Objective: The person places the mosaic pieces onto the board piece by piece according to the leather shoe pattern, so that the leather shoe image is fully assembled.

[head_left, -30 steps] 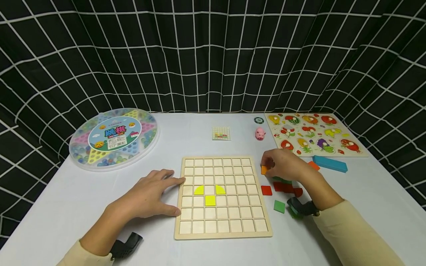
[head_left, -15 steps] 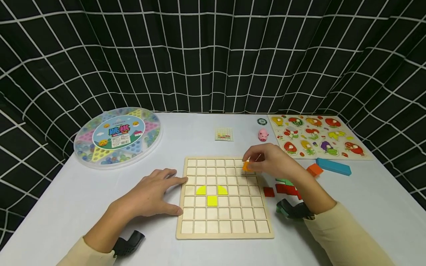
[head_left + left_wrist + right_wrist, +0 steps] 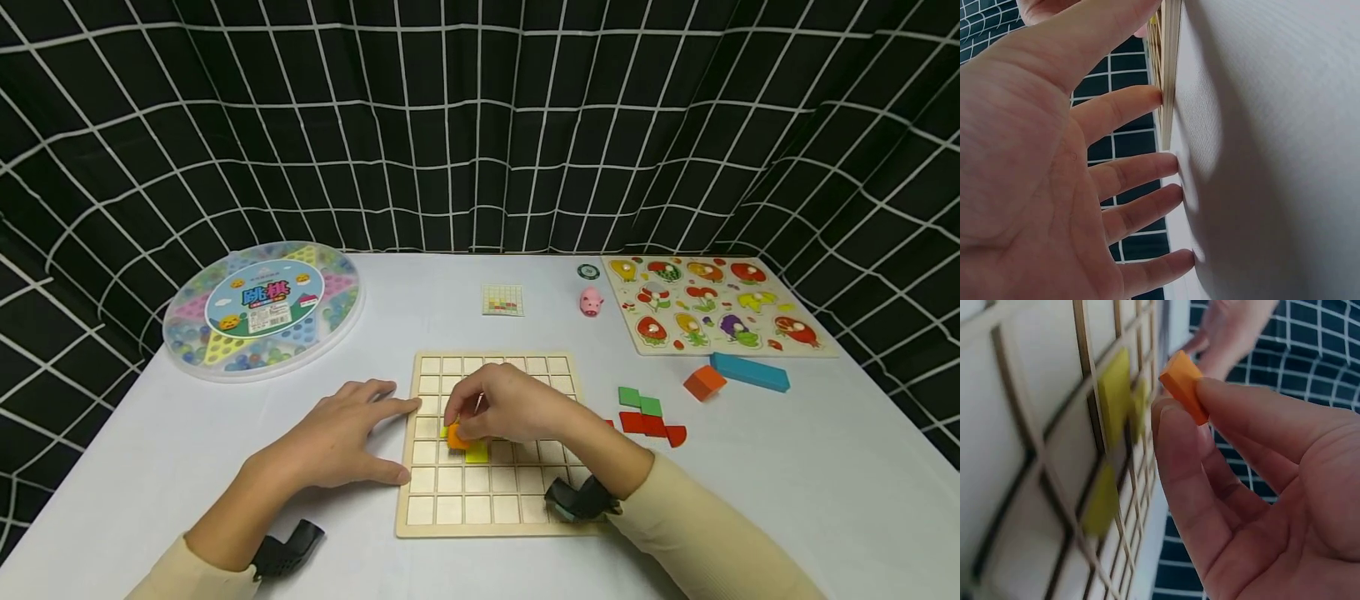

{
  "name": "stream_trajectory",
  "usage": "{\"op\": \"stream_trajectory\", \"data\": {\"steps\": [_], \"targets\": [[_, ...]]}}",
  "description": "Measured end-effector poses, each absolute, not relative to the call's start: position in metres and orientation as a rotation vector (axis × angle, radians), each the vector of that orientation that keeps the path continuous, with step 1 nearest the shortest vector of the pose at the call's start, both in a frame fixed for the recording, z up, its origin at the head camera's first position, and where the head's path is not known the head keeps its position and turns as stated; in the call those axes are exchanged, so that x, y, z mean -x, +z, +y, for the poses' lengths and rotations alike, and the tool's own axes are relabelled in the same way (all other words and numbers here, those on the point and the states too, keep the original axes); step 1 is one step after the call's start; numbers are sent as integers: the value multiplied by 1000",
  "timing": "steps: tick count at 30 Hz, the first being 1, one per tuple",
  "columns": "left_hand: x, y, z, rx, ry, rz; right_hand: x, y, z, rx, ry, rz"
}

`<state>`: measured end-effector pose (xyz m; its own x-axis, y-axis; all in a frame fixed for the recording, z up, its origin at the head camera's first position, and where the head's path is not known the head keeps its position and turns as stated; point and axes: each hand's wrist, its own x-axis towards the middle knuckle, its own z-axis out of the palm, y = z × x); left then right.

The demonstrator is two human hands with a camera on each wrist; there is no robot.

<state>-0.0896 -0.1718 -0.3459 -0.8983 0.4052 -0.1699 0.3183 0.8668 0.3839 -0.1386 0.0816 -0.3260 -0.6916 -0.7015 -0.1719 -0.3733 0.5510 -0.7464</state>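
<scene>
My right hand (image 3: 513, 404) pinches a small orange block (image 3: 455, 437) between thumb and fingertips, above the left-middle of a wooden grid board (image 3: 504, 531). In the right wrist view the orange block (image 3: 1182, 384) is held just off the board, near the yellow pieces (image 3: 1114, 394). A yellow square (image 3: 477, 455) sits in a cell; only a sliver of a yellow quarter-round (image 3: 444, 432) shows, and the other is hidden behind my right hand. My left hand (image 3: 330, 442) lies spread, thumb and index finger touching the board's left edge; its fingers (image 3: 1125, 115) are extended.
Right of the board lie green squares (image 3: 628, 397), red pieces (image 3: 643, 423), an orange block (image 3: 705, 383) and a blue bar (image 3: 750, 372). Behind are a pattern card (image 3: 502, 300), pink pig (image 3: 591, 302), chip (image 3: 588, 272) and fruit puzzle (image 3: 720, 304). A round marble game (image 3: 262, 308) stands left.
My right hand has carried the orange block from the loose pieces on the right, leftward across the board, to near the yellow pieces. My left hand has stayed at the board's edge.
</scene>
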Motion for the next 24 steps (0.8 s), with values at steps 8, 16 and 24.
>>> {"op": "stream_trajectory", "data": {"steps": [8, 16, 24], "targets": [[90, -348, -173, -545, 517, 2795, 134, -334, 63, 918, -856, 2389], [90, -346, -173, -572, 520, 2798, 131, -335, 61, 968, -766, 2429], [89, -346, -173, -564, 520, 2794, 134, -335, 70, 1091, -762, 2406]]}}
